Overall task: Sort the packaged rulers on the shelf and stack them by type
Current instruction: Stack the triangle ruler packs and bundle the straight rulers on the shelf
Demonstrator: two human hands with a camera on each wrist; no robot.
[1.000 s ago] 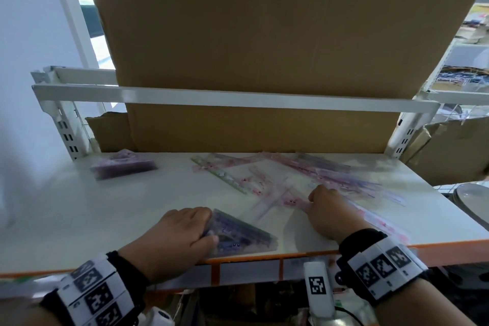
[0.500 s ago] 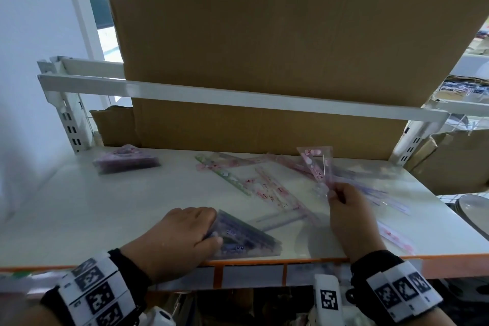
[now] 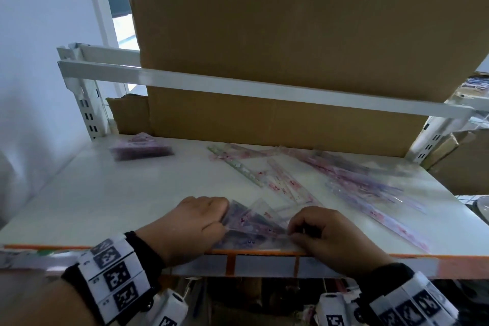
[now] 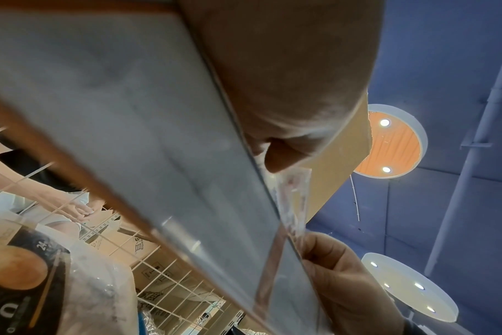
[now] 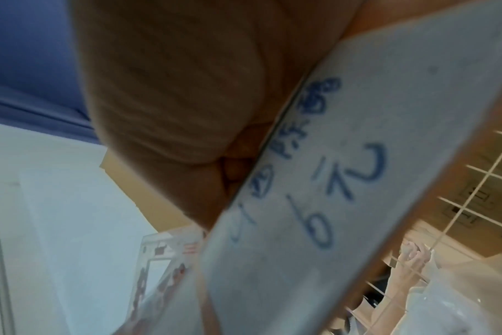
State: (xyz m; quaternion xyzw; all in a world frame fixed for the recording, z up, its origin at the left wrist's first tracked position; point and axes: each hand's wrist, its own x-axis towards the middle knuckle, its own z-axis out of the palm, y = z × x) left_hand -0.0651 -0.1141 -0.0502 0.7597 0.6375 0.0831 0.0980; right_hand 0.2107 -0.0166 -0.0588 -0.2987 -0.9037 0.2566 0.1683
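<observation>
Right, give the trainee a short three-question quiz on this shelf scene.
1. True or false: both hands are at the stack of triangular packs by the front edge of the shelf.
2. Which lies at the shelf's back left? A) long straight rulers B) a second purple stack C) a cup
3. Fill in: the loose long rulers lie to the ____ of the hands.

Key: 1 true, left hand and right hand; 2 B; 3 right.
</observation>
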